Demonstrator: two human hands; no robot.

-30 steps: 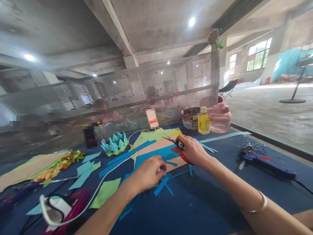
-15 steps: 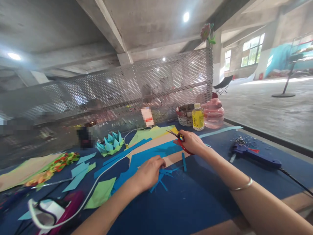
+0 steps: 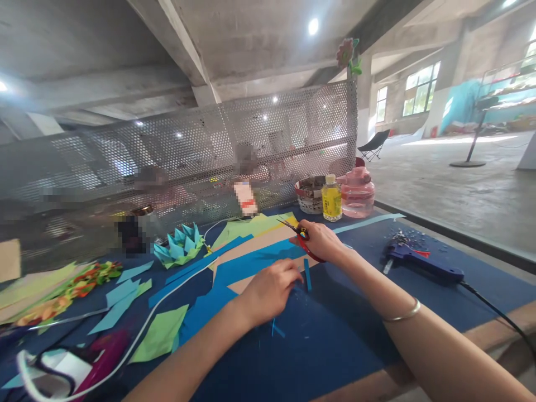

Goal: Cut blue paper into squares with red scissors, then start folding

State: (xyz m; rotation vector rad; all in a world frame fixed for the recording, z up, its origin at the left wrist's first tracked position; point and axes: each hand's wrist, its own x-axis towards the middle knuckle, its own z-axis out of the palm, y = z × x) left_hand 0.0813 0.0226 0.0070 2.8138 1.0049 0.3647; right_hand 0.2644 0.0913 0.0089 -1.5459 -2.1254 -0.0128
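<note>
My right hand (image 3: 320, 240) is closed around scissors (image 3: 309, 248) with red-and-black handles, and their blades point up and left over the paper. To its left, my left hand (image 3: 274, 287) rests low on the table with curled fingers; what lies under or inside them is hidden. Thin blue paper scraps (image 3: 276, 328) lie just below that hand. A narrow blue paper strip (image 3: 308, 274) sits to the right of its fingertips. Blue paper sheets (image 3: 251, 262) and a tan sheet (image 3: 238, 251) spread out behind it.
A blue glue gun (image 3: 422, 261) lies on the right. A yellow-labelled bottle (image 3: 332, 201), a pink jug (image 3: 358, 195) and a basket (image 3: 310, 198) stand at the back. Folded teal paper (image 3: 178, 245), green paper (image 3: 161, 335) and a white cable (image 3: 167, 298) are on the left.
My left hand has moved right, towards the narrow strip. Most of the blue scraps beside it no longer show. The right hand still holds the scissors, and the view has turned slightly right.
</note>
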